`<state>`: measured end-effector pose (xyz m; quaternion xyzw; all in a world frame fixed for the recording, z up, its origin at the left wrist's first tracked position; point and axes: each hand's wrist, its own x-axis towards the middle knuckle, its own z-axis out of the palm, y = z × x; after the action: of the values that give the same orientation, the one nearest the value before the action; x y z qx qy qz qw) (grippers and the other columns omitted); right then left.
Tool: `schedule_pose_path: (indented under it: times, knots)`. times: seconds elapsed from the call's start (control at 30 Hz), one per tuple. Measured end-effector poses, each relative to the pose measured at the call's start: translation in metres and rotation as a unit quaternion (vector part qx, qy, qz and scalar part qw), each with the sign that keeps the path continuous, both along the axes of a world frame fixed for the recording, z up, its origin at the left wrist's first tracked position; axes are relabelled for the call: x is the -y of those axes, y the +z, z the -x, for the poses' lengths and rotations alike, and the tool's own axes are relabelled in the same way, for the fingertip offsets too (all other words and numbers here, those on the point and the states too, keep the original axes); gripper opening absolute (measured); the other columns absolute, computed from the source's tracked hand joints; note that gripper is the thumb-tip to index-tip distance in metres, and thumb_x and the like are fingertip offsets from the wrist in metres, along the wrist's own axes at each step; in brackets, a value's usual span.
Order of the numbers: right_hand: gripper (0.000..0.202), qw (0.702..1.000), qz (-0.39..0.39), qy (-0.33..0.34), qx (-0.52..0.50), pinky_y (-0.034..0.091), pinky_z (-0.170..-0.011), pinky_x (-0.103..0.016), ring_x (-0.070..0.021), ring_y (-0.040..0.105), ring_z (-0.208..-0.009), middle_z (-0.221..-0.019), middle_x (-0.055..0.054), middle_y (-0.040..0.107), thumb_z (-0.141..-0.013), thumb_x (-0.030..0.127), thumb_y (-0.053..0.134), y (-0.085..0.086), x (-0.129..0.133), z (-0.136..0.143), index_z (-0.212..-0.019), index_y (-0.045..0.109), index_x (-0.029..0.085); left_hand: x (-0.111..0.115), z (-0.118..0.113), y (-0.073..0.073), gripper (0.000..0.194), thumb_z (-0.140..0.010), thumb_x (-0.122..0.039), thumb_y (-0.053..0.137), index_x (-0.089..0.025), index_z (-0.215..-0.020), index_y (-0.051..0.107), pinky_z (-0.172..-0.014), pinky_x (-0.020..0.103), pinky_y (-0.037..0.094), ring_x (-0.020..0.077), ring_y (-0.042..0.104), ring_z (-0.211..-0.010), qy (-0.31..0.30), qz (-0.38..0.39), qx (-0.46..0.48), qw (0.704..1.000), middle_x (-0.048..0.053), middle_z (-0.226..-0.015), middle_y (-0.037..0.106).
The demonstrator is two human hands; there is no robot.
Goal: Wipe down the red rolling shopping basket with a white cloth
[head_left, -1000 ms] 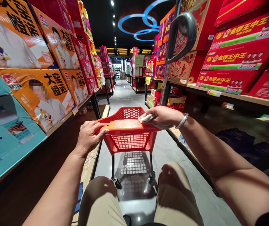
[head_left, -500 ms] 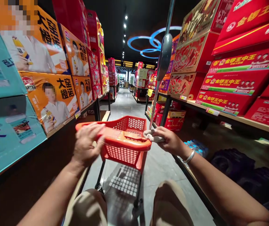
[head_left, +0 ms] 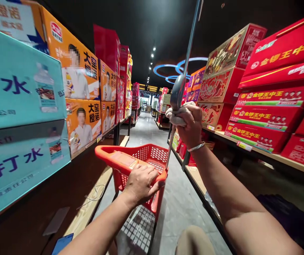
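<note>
An orange-red plastic shopping cart (head_left: 120,156) with mesh sides stands in front of me in the aisle. My left hand (head_left: 142,179) is closed over the right part of its handle. A metal pole (head_left: 189,46) rises from the cart's right corner and carries a dark, rounded plastic piece (head_left: 178,92) partway up. My right hand (head_left: 191,124) grips a greyish cloth (head_left: 177,116), pressed around the pole just beneath that piece. A bracelet circles my right wrist.
Shelves line both sides: turquoise water boxes (head_left: 21,81) and orange drink cartons (head_left: 81,113) at left, red gift boxes (head_left: 263,113) at right. A phone (head_left: 63,244) lies low at left near a cable. The grey tiled aisle (head_left: 148,127) runs ahead between displays.
My right hand has gone up with the cloth from the cart's corner to below the plastic piece. My left hand has shifted right along the handle. The view has tilted up.
</note>
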<state>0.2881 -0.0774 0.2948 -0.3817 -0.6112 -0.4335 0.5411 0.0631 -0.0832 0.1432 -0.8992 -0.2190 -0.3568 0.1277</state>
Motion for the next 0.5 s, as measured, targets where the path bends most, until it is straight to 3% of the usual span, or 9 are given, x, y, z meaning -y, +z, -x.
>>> schedule_pose_path:
  times: [0.1,0.2,0.27,0.33,0.43,0.5]
  knots:
    - [0.015,0.999,0.012,0.024,0.029,0.051,-0.108,-0.050,-0.0281,0.057,-0.123,-0.126,-0.011,0.060,-0.093,0.029,0.062,-0.015,-0.006,0.001,-0.104,0.071,0.026,-0.005,0.004,0.002,0.030,-0.096,-0.045,0.053,-0.022,-0.084,0.067,-0.076,0.040,0.039,0.0229,0.063,-0.078,0.014,0.000,0.003,1.000,0.006,-0.083,0.071]
    - [0.014,0.984,0.106,0.083,0.115,0.056,-0.099,-0.045,-0.0254,0.061,-0.115,-0.121,-0.010,0.064,-0.091,0.023,0.061,-0.043,-0.001,-0.006,-0.100,0.071,0.025,-0.016,0.011,0.003,0.031,-0.097,-0.046,0.054,-0.022,-0.084,0.068,-0.079,0.040,0.039,0.0231,0.064,-0.082,0.032,0.013,0.001,0.999,0.005,-0.086,0.073]
    - [0.010,0.976,0.140,0.116,0.122,0.057,-0.096,-0.044,-0.0237,0.063,-0.106,-0.112,-0.009,0.067,-0.089,0.024,0.063,-0.041,0.009,-0.011,-0.095,0.071,0.024,-0.024,0.016,0.003,0.032,-0.098,-0.048,0.053,-0.022,-0.087,0.069,-0.082,0.041,0.040,0.0236,0.065,-0.085,0.039,0.026,-0.002,0.999,0.005,-0.089,0.074]
    - [0.010,0.988,0.095,0.118,0.022,0.054,-0.099,-0.044,-0.0234,0.062,-0.107,-0.110,-0.008,0.067,-0.089,0.029,0.064,-0.015,0.020,-0.012,-0.096,0.068,0.023,-0.032,0.020,0.005,0.033,-0.098,-0.048,0.052,-0.022,-0.088,0.070,-0.086,0.042,0.040,0.0240,0.065,-0.088,0.049,0.038,-0.006,0.998,0.005,-0.092,0.075]
    - [0.024,0.982,0.009,0.104,-0.159,0.051,-0.105,-0.043,-0.0227,0.058,-0.119,-0.120,-0.009,0.062,-0.095,0.036,0.056,0.053,0.027,0.001,-0.115,0.063,0.024,-0.042,0.021,0.007,0.034,-0.099,-0.047,0.051,-0.021,-0.089,0.071,-0.090,0.043,0.040,0.0245,0.066,-0.091,0.061,0.052,-0.015,0.997,0.006,-0.094,0.076]
    - [0.032,0.981,0.067,0.116,-0.143,0.050,-0.106,-0.039,-0.0212,0.055,-0.125,-0.122,-0.008,0.060,-0.099,0.035,0.049,0.094,0.020,0.019,-0.129,0.058,0.025,-0.046,0.021,0.009,0.033,-0.099,-0.046,0.050,-0.021,-0.091,0.071,-0.091,0.044,0.040,0.0251,0.066,-0.093,0.061,0.062,-0.017,0.996,0.007,-0.096,0.075]
